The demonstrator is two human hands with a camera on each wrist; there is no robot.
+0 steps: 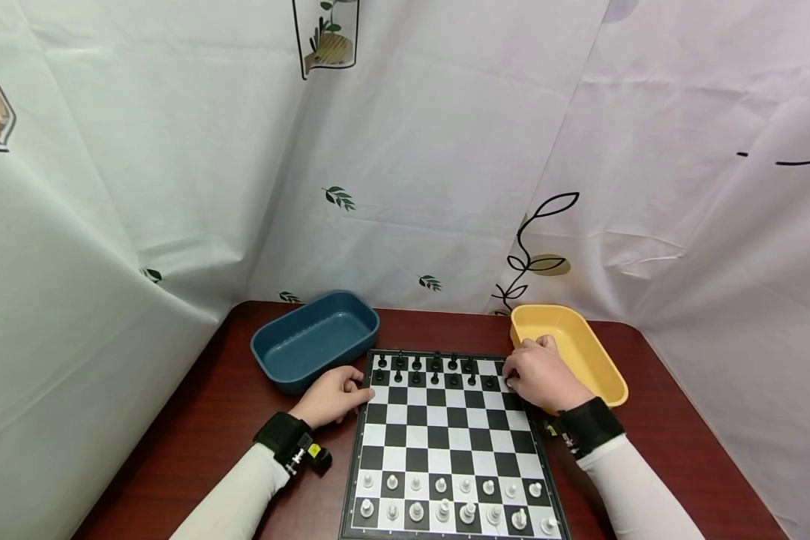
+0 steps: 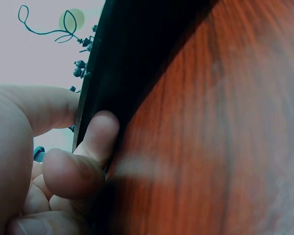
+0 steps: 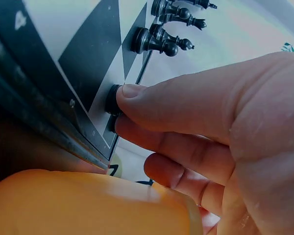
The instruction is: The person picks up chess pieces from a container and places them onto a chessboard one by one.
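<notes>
A black-and-white chessboard (image 1: 427,435) lies on the table, black pieces (image 1: 435,378) in two rows at its far side and white pieces (image 1: 443,510) in two rows at its near side. My left hand (image 1: 335,394) holds the board's left edge near the far corner; in the left wrist view the thumb (image 2: 49,105) reaches over the rim, with fingertips (image 2: 102,134) against the side. At the far right corner my right hand (image 1: 543,371) pinches a black chess piece (image 3: 112,100) between thumb and fingers. Its base shows on a light square; the thumb hides its upper part.
A blue tub (image 1: 313,341) stands left of the board, behind my left hand. To the right, a yellow tub (image 1: 607,375) sits under and beside my right hand. White patterned cloth (image 1: 405,187) hangs behind the dark red table (image 1: 675,450).
</notes>
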